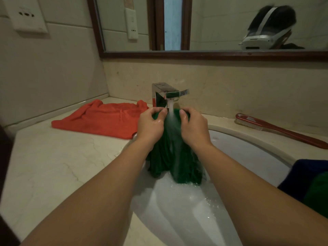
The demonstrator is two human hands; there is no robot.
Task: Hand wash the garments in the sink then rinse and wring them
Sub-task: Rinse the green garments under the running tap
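On the left part of the marble counter (53, 166) an orange garment (99, 119) lies spread flat, its near corner just beside the sink rim. Next comes the person's left hand (150, 123), wet, its fingers and thumb curled to pinch the top edge of the green garment (170, 157). Between the two hands the chrome tap (166, 95) runs, and its stream (171, 114) strikes the bunched top of the cloth and sheets down the folds. The right hand (193, 126) grips the same top edge on the other side of the stream, fingers curled over the fabric. The green garment hangs from both hands into the white sink (248, 148), its lower end touching the wet basin.

This looks like the rinse. To do it well, the person should probably slide the held edge sideways so the stream reaches each gathered fold in turn rather than one strip. Spreading the hands would open the pleats and let trapped soap out. Holding the cloth low in the basin should limit splashing onto the counter and the orange garment. Squeezing downward between passes, until the runoff looks clear, would leave it ready for wringing.

Further right, a red-handled brush (276, 128) lies on the counter behind the rim, and a dark blue and green heap of cloth (312, 176) sits at the right edge.
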